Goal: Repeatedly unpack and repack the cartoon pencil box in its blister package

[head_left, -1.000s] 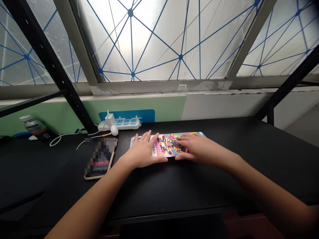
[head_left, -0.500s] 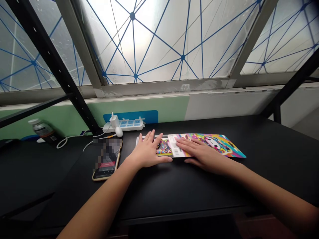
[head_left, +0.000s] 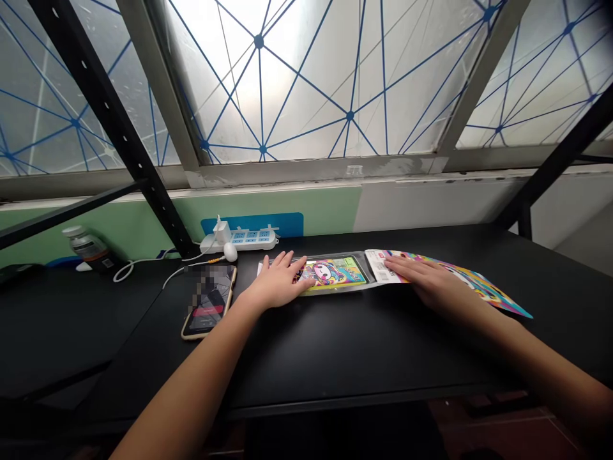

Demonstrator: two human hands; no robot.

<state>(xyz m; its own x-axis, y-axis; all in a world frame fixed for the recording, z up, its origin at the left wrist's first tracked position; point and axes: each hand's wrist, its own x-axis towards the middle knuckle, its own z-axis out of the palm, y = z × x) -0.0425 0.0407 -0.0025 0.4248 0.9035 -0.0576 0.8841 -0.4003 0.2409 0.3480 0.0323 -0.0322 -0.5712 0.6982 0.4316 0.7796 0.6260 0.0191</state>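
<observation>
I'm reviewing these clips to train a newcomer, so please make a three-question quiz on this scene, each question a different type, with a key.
1. Which thing lies under the right hand? a) bottle b) printed card c) power strip
2. True or false: the printed card fully covers the clear tray.
3. Fill in: the ___ hand is nearer the phone.

Key:
1. b
2. False; much of the clear tray shows beside the card.
3. Left; the left hand is nearer.

Blue-lined windows (head_left: 306, 96) glow above a black desk (head_left: 345, 358) — green-and-white wall (head_left: 330, 204) between
</observation>
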